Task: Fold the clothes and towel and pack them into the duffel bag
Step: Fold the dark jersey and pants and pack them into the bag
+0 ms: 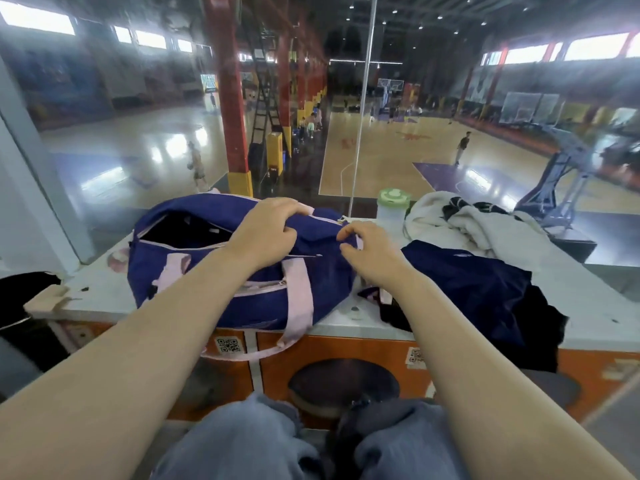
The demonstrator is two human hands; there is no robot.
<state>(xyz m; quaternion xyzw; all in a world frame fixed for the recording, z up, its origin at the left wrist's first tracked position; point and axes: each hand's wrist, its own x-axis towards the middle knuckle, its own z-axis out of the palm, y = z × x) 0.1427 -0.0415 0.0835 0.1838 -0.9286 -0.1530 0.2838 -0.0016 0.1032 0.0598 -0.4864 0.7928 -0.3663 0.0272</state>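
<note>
The duffel bag (pixel 239 268) lay on the white counter (pixel 585 306) with its long axis running left to right, its zip mouth gaping at the left end. The left hand (pixel 266 230) gripped the bag's top fabric, while the right hand (pixel 372 252), fingers curled, pinched at the right end. The unfolded navy garment (pixel 478 289) and pale towel (pixel 474 226) lay to the right, nearer the right hand, so the next reach appeared to fall to it

dim hall | window glare on floor (pixel 166 147) | edges warped, soft
</note>
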